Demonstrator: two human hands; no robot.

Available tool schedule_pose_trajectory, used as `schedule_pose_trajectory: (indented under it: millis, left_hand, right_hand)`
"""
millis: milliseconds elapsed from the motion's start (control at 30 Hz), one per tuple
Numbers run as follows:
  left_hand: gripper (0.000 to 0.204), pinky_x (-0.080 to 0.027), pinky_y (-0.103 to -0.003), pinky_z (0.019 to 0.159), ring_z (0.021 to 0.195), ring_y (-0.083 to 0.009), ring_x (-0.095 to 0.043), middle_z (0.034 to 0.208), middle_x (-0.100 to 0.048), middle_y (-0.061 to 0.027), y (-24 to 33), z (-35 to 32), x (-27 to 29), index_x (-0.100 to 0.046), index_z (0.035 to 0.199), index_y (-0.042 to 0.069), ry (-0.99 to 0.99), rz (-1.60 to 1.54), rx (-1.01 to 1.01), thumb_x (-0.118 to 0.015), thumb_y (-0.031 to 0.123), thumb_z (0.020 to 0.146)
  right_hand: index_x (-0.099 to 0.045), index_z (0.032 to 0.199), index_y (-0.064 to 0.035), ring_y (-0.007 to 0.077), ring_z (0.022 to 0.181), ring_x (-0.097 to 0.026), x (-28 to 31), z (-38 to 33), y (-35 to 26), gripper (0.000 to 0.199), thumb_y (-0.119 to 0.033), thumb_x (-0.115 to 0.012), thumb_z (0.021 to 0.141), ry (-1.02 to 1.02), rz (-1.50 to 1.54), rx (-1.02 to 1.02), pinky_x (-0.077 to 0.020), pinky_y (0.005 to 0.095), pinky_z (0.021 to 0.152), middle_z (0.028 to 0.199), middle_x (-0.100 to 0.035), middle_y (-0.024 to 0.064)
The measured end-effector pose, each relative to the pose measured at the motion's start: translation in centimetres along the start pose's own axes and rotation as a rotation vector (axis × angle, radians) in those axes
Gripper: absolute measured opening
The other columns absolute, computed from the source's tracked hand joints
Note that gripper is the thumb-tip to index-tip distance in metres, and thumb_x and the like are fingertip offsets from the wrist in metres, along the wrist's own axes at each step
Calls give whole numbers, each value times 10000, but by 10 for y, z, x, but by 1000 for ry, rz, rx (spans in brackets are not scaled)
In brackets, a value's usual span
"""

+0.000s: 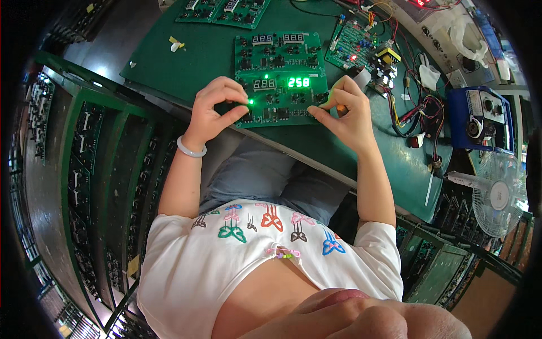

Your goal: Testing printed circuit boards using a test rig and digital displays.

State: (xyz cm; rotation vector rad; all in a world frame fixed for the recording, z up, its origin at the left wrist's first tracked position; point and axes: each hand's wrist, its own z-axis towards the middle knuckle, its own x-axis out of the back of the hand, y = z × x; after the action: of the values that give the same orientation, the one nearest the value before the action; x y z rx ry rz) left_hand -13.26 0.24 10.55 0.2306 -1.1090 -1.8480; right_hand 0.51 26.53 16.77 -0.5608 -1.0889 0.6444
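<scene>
A green circuit board panel [282, 117] lies at the near edge of the green table, in front of me. It carries several dark digit displays, and one display [298, 82] glows bright green. Two small green lights shine on its left half. My left hand [219, 108] is closed at the panel's left edge, thumb and fingertips against the corner by one of these lights. Across from it, my right hand [349, 113] pinches the right edge between thumb and forefinger. A small orange-brown thing [341, 110] shows within the right hand's curl; its kind is unclear.
Farther right lies a wired circuit board [355, 46] with a red light, among tangled cables [415, 116]. A blue-cased device [480, 121] and a white fan [498, 195] stand at the right. More display boards [223, 11] lie at the back; green racks [84, 152] hold boards at left.
</scene>
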Motion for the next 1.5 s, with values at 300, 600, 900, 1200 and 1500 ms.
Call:
schedule_pose_trajectory:
  millis: [300, 600, 900, 1200, 1500]
  left_hand:
    - [255, -494, -298, 693, 800, -186, -614, 875, -645, -47, 6, 5, 4, -738, 819, 79, -51, -1, -15, -866, 38, 602]
    - [244, -496, -313, 708, 817, -190, -623, 859, -657, -39, 4, 0, -1, -737, 802, 100, -57, 5, -28, -886, 81, 610]
    - [262, -488, -314, 727, 819, -185, -615, 862, -655, -25, 10, 1, 0, -732, 819, 107, -51, 15, -35, -884, 81, 606]
    - [266, -484, -317, 702, 795, -193, -625, 836, -661, -37, 4, 1, 0, -730, 805, 104, -60, 34, -32, -884, 71, 592]
    - [254, -490, -303, 698, 787, -188, -621, 836, -653, -34, 4, 5, 0, -721, 802, 85, -58, -24, -19, -873, 42, 603]
  right_hand:
    - [-591, 663, -18, 184, 666, -506, 1, 2, -4, 306, -140, -871, 666, 86, -92, 61, -419, 319, 554, 812, -489, 56]
    - [-666, 921, -32, 195, 694, -504, 29, -15, 20, 210, -185, -768, 820, 217, -38, 12, -418, 320, 616, 870, -522, 76]
    - [-593, 824, 2, 210, 797, -490, 68, -16, 28, 211, -173, -601, 942, 236, -63, 30, -404, 315, 678, 886, -478, 95]
    - [-557, 887, -6, 149, 667, -513, 63, -14, 30, 123, -109, -612, 925, 173, 57, 29, -415, 282, 626, 760, -525, 54]
    - [-633, 966, -25, 195, 786, -617, 89, 6, 6, 174, -43, -732, 824, 253, -126, 61, -485, 296, 716, 875, -641, 77]
